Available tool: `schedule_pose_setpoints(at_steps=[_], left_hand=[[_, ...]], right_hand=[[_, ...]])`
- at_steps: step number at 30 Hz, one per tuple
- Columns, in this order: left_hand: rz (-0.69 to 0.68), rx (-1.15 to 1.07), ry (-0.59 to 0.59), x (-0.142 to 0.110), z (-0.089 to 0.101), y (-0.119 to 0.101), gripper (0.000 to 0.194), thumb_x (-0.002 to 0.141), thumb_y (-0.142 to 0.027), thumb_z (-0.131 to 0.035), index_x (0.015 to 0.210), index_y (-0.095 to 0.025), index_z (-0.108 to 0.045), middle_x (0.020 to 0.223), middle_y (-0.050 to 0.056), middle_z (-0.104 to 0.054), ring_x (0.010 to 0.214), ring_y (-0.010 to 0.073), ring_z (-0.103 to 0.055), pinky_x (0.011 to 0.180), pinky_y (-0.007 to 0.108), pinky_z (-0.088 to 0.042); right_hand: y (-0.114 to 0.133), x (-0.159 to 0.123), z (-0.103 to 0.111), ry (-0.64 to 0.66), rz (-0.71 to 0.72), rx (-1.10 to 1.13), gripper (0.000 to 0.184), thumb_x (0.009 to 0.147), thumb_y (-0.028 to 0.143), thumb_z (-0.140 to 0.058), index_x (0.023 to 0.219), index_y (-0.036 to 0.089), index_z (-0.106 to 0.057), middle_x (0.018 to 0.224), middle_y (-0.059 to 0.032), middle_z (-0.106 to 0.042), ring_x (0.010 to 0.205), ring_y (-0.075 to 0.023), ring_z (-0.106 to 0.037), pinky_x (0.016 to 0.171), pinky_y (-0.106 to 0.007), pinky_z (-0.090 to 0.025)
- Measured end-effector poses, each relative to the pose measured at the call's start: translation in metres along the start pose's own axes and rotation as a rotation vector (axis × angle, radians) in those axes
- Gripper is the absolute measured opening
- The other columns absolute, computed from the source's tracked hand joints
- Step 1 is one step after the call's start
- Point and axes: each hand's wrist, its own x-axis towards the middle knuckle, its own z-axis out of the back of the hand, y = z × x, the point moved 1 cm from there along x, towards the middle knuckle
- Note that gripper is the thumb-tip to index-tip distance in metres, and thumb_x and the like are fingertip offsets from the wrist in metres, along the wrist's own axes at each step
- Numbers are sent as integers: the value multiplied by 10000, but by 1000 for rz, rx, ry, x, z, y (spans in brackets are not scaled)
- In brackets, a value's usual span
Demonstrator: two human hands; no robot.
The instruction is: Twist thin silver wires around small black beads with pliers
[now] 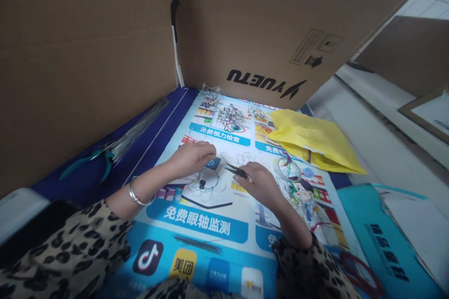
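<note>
My left hand (192, 161) is closed in a pinch above the printed sheet. Whatever its fingertips hold is too small to name, though thin wire shows close by. In my right hand (261, 184) is a pair of dark, narrow-jawed pliers (235, 170), the jaws pointing left toward the left fingertips. Beneath and between both hands, loops of fine wire (213, 189) lie on the sheet. A small dark piece (202, 184) sits among these loops.
Teal-handled pliers (107, 168) lie at left beside a bundle of straight wires (140, 126). Tangled wire pieces (229, 114) sit at the back. At right are a yellow bag (312, 138), a tape roll (289, 169) and a teal folder (375, 229). Cardboard walls (245, 23) stand behind.
</note>
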Motion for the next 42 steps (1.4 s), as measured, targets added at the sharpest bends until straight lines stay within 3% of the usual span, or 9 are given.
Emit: schedule_pose_setpoints(at_steps=[6, 17, 25, 27, 31, 34, 37, 42], left_hand=[[46, 84, 91, -1, -11, -8, 172, 867, -181, -435, 849, -175, -606, 860, 27, -638, 794, 161, -589, 662, 237, -386], [112, -332, -21, 0, -22, 2, 133, 833, -173, -483, 737, -166, -574, 659, -36, -584, 615, 85, -553, 601, 181, -377], [222, -624, 95, 0, -26, 7, 140, 847, -263, -487, 812, -161, -577, 651, -24, -573, 591, 94, -550, 555, 185, -403], [200, -568, 83, 1, -24, 12, 154, 859, -265, -464, 841, -162, -577, 694, -13, -580, 625, 104, -560, 589, 203, -420], [122, -175, -42, 1, -20, 29, 153, 856, -208, -446, 884, -174, -592, 856, 24, -609, 808, 150, -570, 727, 261, -432], [92, 0, -22, 1, -19, 42, 148, 853, -213, -465, 865, -167, -605, 901, 49, -602, 909, 185, -549, 809, 300, -421], [69, 17, 56, 1, -20, 47, 146, 840, -240, -508, 783, -160, -616, 821, 46, -584, 902, 196, -537, 842, 316, -407], [115, -93, 88, 3, -24, 46, 186, 820, -304, -546, 730, -160, -621, 808, 42, -565, 845, 187, -519, 777, 296, -408]], right_hand=[[8, 1, -14, -22, 14, 92, 195, 849, 352, -536, 745, 202, -605, 717, -4, -596, 715, -144, -543, 629, -239, -341], [6, 2, -23, -25, -15, 146, 229, 849, 348, -514, 694, 196, -589, 665, 12, -581, 627, -118, -522, 569, -222, -294], [6, 3, -24, -39, -57, 99, 232, 853, 350, -515, 691, 198, -582, 668, 10, -593, 630, -122, -528, 562, -226, -293], [5, 3, -26, -69, -62, 65, 235, 861, 357, -508, 707, 197, -584, 677, 6, -600, 647, -129, -536, 572, -228, -304], [1, 2, -33, -194, -37, -9, 241, 881, 370, -483, 786, 195, -617, 728, -16, -633, 711, -147, -565, 620, -231, -343], [-3, 1, -40, -320, 19, -83, 254, 887, 375, -476, 823, 192, -640, 740, -32, -650, 724, -155, -574, 637, -235, -355], [-4, 2, -45, -386, 75, -130, 262, 894, 364, -469, 817, 188, -647, 727, -37, -653, 708, -154, -570, 635, -238, -354], [-4, 4, -48, -309, 63, -153, 220, 879, 337, -502, 797, 185, -638, 692, -34, -633, 702, -161, -562, 622, -248, -347]])
